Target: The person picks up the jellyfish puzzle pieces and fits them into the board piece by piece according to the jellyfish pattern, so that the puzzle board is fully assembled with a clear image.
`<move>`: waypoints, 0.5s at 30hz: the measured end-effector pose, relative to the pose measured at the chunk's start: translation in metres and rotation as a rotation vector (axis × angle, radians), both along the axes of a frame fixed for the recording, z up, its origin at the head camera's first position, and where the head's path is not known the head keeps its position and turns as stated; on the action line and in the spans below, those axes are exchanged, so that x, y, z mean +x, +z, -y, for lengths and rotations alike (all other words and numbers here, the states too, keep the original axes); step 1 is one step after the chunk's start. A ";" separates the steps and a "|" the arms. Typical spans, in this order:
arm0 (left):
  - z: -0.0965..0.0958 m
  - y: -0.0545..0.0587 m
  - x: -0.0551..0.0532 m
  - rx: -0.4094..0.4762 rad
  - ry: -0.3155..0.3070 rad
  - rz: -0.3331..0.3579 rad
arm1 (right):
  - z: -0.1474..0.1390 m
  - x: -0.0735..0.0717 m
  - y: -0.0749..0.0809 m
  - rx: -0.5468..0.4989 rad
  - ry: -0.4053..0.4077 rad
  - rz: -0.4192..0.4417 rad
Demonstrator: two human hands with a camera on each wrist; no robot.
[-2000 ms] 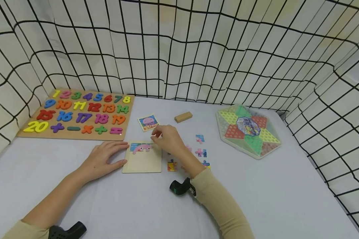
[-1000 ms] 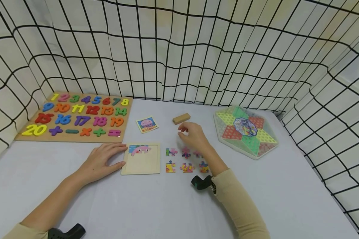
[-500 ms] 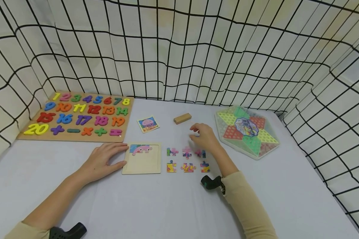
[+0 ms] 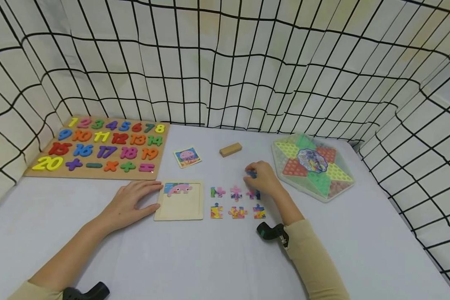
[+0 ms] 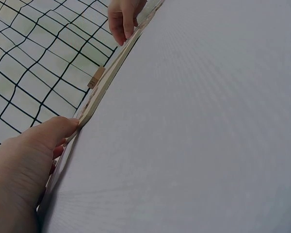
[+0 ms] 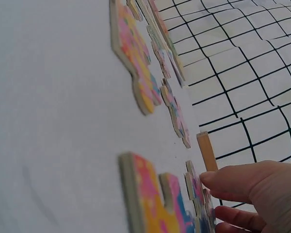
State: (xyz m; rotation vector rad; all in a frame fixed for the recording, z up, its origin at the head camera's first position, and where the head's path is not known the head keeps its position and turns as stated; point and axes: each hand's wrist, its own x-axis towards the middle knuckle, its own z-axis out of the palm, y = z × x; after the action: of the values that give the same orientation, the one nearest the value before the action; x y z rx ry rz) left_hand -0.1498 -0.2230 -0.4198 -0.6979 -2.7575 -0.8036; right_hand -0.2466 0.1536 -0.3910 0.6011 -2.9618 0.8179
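My left hand [image 4: 129,204] rests on the table, its extended fingers and thumb touching the left edge of a pale wooden puzzle tray [image 4: 180,211]. Joined pieces with a pink picture [image 4: 178,188] fill the tray's upper left part. To the right, my right hand [image 4: 264,178] pinches a small blue jigsaw piece [image 4: 251,174] between thumb and fingers, just above the loose pieces. Those lie in two rows; among them are a pink piece [image 4: 236,193] and a yellow-pink piece [image 4: 238,212]. In the right wrist view the fingers [image 6: 233,182] partly hide the held piece.
A number board [image 4: 97,148] lies at the back left. Behind the tray are a small picture card [image 4: 187,157] and a wooden block [image 4: 230,149]. A hexagonal plastic game box [image 4: 312,166] sits at the right. Black grid netting [image 4: 225,66] surrounds the table.
My right hand has moved from the tray's upper right to the loose pieces and now pinches the blue jigsaw piece. The left hand has stayed at the tray's edge.
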 end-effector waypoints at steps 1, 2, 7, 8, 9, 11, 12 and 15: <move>0.000 0.000 0.000 0.000 0.000 -0.001 | -0.001 0.000 0.000 -0.002 -0.015 0.004; 0.000 0.000 0.000 0.000 0.000 -0.002 | -0.001 0.000 0.000 -0.005 -0.034 0.015; 0.000 0.000 0.000 -0.002 0.001 -0.004 | -0.005 0.001 0.000 0.004 -0.139 0.098; 0.000 0.000 0.000 -0.002 0.001 -0.004 | -0.005 0.001 0.000 0.009 -0.148 0.111; 0.000 0.000 0.000 -0.002 0.001 -0.003 | -0.006 0.001 0.000 0.013 -0.156 0.121; 0.000 0.000 0.000 -0.004 0.002 0.000 | -0.006 0.001 0.000 0.013 -0.169 0.139; -0.001 0.000 0.000 -0.005 0.001 0.000 | -0.006 0.001 0.000 0.014 -0.173 0.147; -0.001 0.001 0.001 -0.008 0.000 -0.005 | -0.006 0.000 0.000 0.006 -0.187 0.164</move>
State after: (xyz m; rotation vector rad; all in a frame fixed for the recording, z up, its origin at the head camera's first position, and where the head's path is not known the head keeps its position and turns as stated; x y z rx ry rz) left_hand -0.1490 -0.2223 -0.4192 -0.7011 -2.7579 -0.7902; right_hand -0.2461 0.1597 -0.3910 0.2618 -3.1052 0.8803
